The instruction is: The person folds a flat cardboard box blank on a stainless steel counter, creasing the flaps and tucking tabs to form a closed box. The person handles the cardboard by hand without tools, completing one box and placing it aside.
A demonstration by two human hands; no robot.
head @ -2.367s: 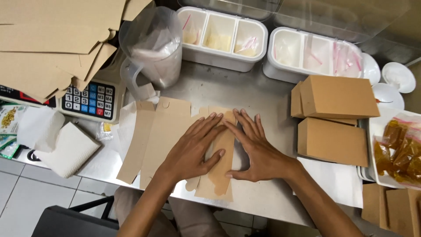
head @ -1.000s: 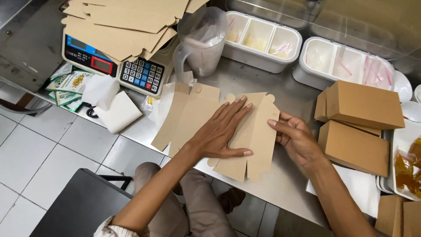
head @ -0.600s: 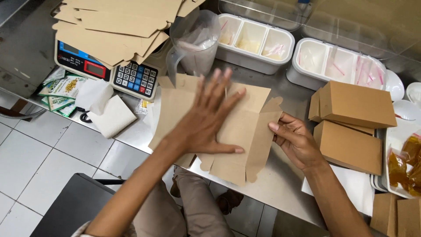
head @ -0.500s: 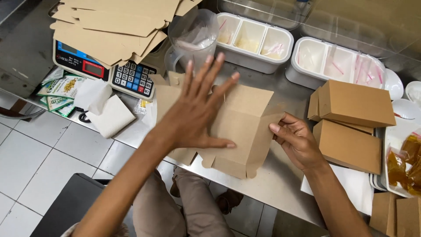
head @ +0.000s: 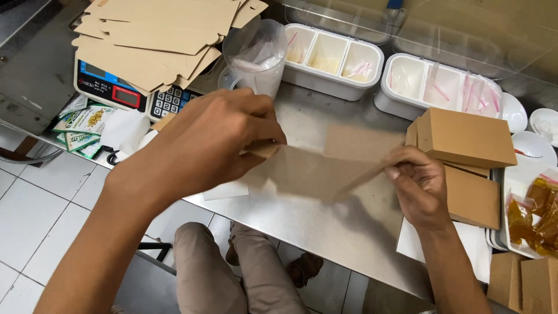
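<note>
Both hands are up off the steel tabletop [head: 349,232] with a flat brown cardboard box blank [head: 325,168] stretched between them, and it's blurry so the folds are hard to read. Left hand [head: 215,139] has its grip closed over the blank's left end, fingers curled round it. Right hand [head: 418,186] pinches the right end between thumb and fingertips, grip tight on the edge.

Just right of that hand sit two folded brown boxes [head: 465,139], one stacked on the other, resting on a white sheet. Behind the blank are two white divided tubs [head: 331,58] with little bags inside, and a clear plastic jug [head: 256,58] stuffed with plastic bags. Far left there's a weighing scale [head: 122,93] with a pile of flat cardboard blanks [head: 157,35] on top. Bags of yellowish-brown food [head: 532,215] lie at the right edge
</note>
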